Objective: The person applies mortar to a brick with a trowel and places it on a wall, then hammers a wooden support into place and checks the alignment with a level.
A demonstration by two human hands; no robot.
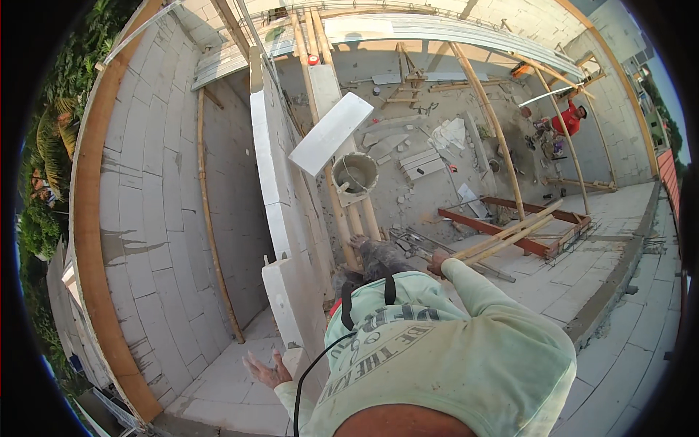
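One head-worn fisheye view looks steeply down from high on a white block wall (273, 182), the person's own torso close at 6 o'clock, the floor far below toward 12.

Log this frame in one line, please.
left hand: open, free | right hand: by bamboo poles | bucket on scaffold

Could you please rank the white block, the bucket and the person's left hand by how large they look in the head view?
1. White block, the largest.
2. Bucket.
3. Left hand, the smallest, though close to the bucket. It lies much nearer the camera, so this order tells looks, not true size.
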